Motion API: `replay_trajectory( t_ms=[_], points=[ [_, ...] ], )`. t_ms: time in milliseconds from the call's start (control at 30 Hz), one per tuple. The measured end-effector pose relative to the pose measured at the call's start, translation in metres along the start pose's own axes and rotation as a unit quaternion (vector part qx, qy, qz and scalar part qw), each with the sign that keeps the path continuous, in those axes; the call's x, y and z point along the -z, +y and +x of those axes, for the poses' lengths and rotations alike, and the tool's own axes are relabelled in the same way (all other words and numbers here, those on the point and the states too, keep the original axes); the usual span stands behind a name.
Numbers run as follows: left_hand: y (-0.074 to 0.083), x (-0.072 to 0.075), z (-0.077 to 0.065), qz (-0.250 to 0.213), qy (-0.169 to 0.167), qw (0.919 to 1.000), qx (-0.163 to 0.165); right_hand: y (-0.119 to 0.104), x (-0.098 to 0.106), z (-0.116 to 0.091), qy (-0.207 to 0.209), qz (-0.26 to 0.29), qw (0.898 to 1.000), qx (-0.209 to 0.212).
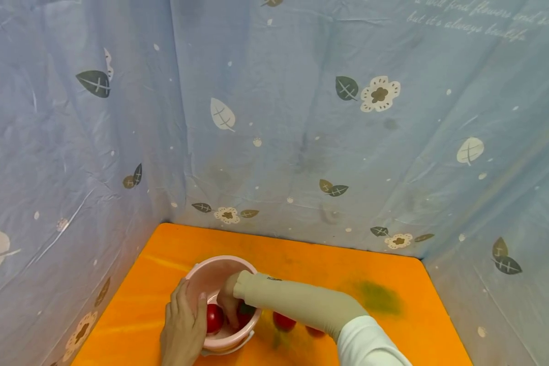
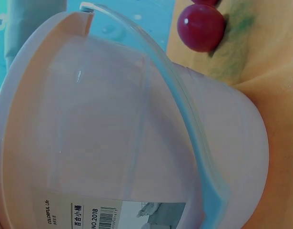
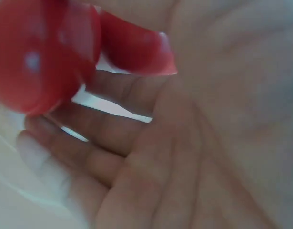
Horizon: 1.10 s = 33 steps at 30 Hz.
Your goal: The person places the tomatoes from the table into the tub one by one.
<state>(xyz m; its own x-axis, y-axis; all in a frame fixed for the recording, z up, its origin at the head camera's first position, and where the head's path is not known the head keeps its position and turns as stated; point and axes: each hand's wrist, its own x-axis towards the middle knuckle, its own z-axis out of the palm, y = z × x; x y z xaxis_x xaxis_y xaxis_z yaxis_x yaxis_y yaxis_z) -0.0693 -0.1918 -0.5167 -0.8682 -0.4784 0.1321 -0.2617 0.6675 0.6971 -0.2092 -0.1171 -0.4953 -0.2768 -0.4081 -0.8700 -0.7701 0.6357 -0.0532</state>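
A pink bucket (image 1: pixel 221 260) stands tilted slightly toward me on the orange tabletop. My left hand (image 1: pixel 181 325) grips its near left rim, thumb on the inside and fingers along the outer wall. My right hand (image 1: pixel 230 300) reaches down inside the bucket, fingers curled at a red, round, tomato-like fruit (image 3: pixel 41 57). Beyond it, close to the palm, shows another glossy red piece (image 3: pixel 134 45) with a pointed end. One more shiny red fruit (image 1: pixel 214 319) lies in the bucket between the two hands. The right forearm sleeve crosses the bucket's right rim.
Two more red fruits lie on the tabletop right of the bucket; one fruit (image 1: pixel 283 321) is partly covered by my right sleeve (image 1: pixel 302 305). A bluish handle (image 2: pixel 184 114) hangs along the bucket's side. Patterned blue cloth walls (image 1: pixel 293 152) enclose the orange tabletop (image 1: pixel 347 264).
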Motion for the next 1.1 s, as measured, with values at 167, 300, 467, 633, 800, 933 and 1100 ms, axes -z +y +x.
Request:
replay_trajectory(
  t_ms=[167,300,467,633,800,933,1100],
  points=[
    [0.005,-0.008,0.001,-0.001,-0.014,0.9999,-0.003,0.01,0.006,-0.021,0.117,-0.03,0.992,0.034],
    [0.008,-0.012,0.003,-0.005,-0.031,0.9995,-0.001,0.028,0.018,-0.05,0.267,0.025,0.953,0.137],
    [0.007,-0.009,0.003,-0.006,-0.032,0.9993,0.017,0.062,0.007,-0.094,0.418,0.141,0.863,0.247],
    [0.003,-0.005,0.003,0.01,-0.05,0.997,0.057,0.11,-0.047,-0.132,0.513,0.227,0.804,0.199],
    [0.002,-0.006,0.005,0.014,-0.075,0.9942,0.077,0.158,-0.119,-0.157,0.571,0.296,0.761,0.082],
    [0.002,-0.009,0.006,0.015,-0.081,0.9931,0.083,0.183,-0.18,-0.167,0.586,0.343,0.734,-0.01],
    [0.005,-0.015,0.007,0.012,-0.097,0.9915,0.086,0.197,-0.252,-0.168,0.578,0.361,0.723,-0.118]
  ],
)
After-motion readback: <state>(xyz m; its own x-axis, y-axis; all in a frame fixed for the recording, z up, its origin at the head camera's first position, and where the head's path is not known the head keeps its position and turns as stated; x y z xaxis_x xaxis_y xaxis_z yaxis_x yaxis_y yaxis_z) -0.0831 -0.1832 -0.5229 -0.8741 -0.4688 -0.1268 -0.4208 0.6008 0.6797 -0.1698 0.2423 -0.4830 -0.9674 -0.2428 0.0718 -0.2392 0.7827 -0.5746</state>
